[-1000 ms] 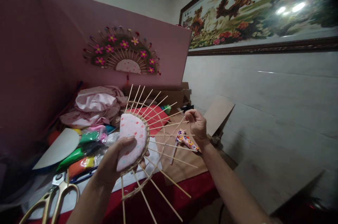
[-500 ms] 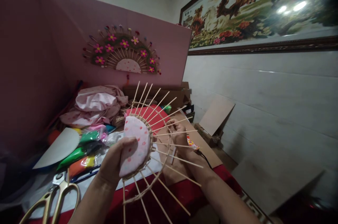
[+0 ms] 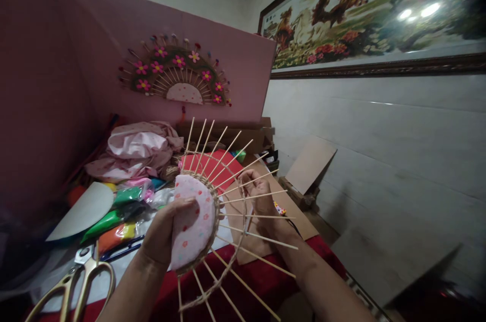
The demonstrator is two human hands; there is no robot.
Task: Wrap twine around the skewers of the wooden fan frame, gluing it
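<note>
My left hand grips a half-made fan by its padded pink floral half-disc, thumb on top. Thin wooden skewers radiate from the disc, and a twine cord weaves between them in an arc. Behind the skewers, my right hand has its fingers curled in a pinch around the twine near the upper sticks. A small painted glue gun lies on brown cardboard just right of that hand.
A finished flowered fan hangs on the pink board. Gold-handled scissors lie at the lower left on the red-covered table, beside coloured clay bags, a white half-disc and pink cloth. Cardboard pieces lean by the tiled wall.
My right hand came in from the right side of the fan to behind the skewers and now pinches the twine there. The fan tilted slightly; my left hand kept its hold.
</note>
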